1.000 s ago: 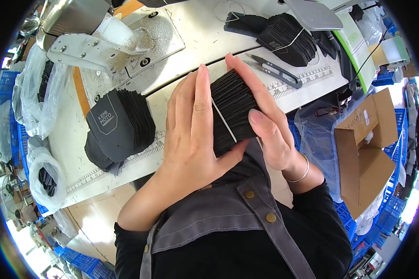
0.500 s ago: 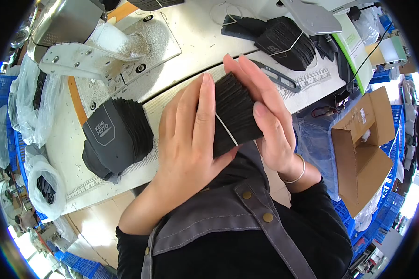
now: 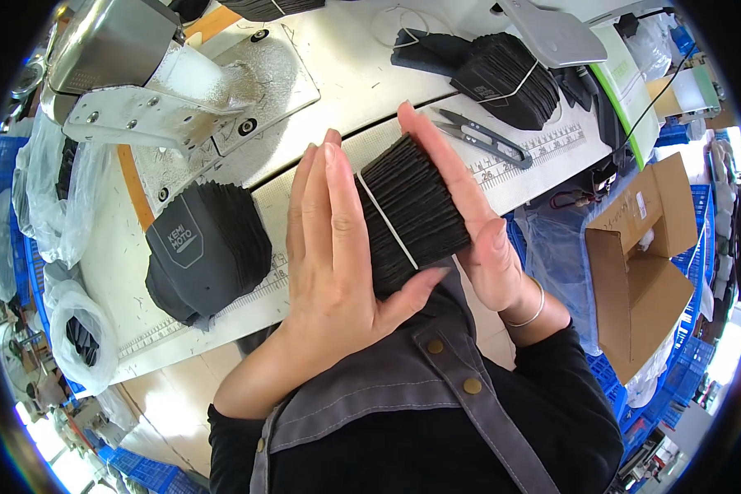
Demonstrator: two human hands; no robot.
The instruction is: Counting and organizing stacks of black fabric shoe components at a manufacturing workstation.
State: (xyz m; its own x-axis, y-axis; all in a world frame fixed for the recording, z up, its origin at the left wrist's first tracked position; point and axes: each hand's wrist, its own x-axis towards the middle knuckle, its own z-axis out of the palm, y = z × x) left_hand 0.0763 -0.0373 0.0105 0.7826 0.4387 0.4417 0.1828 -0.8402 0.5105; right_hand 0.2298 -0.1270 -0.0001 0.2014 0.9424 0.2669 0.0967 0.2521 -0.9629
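Between my palms is a thick stack of black fabric pieces, with a white elastic band around it. My left hand presses its left face, fingers long and together, thumb along the near edge. Against the right face lies my right hand, its fingers pointing away from me and its thumb bent up. A second stack of dark fabric pieces, with a pale outline and print on top, rests on the table left of my hands. Thread snips lie beyond my right fingertips.
A sewing machine stands at the far left of the white table. Another banded black stack lies at the far right. An open cardboard box is to the right, and plastic bags hang at the left edge.
The stack has turned slightly between my hands, so more of its layered edges and band show. My right thumb has come off the layered edges, and my left thumb has shifted along the near edge.
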